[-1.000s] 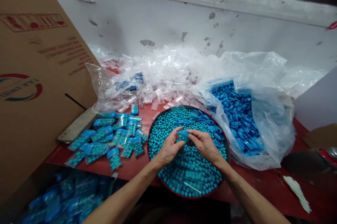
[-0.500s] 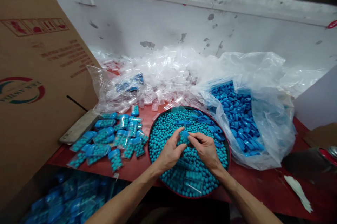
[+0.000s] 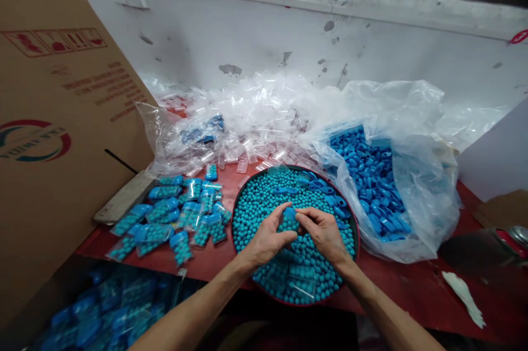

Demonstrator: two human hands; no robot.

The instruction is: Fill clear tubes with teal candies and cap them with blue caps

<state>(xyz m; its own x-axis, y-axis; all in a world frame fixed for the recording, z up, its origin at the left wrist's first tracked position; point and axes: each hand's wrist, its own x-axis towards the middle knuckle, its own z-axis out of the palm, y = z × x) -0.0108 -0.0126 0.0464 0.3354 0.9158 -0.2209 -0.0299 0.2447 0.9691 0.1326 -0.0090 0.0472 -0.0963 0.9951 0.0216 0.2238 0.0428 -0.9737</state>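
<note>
Over a round tray of teal beads, both hands are closed on one small clear bead case with a blue cap. My left hand grips it from the left between thumb and fingers. With its fingertips, my right hand pinches the case's right side near the cap. Several blue caps lie on the beads at the tray's right side. Clear cases rest on the beads nearest me.
Filled cases are piled left of the tray, with more below the table edge. Empty clear cases lie behind. A plastic bag of blue caps is at right, a cardboard box at left. A dark cylindrical container stands far right.
Both hands stay on the bead case over the tray. The left thumb and the case have shifted slightly, and the case now shows more of its beads.
</note>
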